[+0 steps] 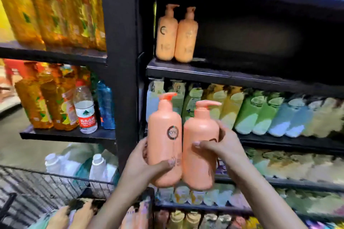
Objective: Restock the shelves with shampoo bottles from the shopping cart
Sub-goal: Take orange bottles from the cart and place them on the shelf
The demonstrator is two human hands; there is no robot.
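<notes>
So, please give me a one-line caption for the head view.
Left hand and right hand lift two peach pump bottles toward the shelf holding two matching bottles.

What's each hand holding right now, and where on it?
Left hand grips the left orange pump bottle round its lower body. Right hand grips the right orange pump bottle round its middle.
</notes>
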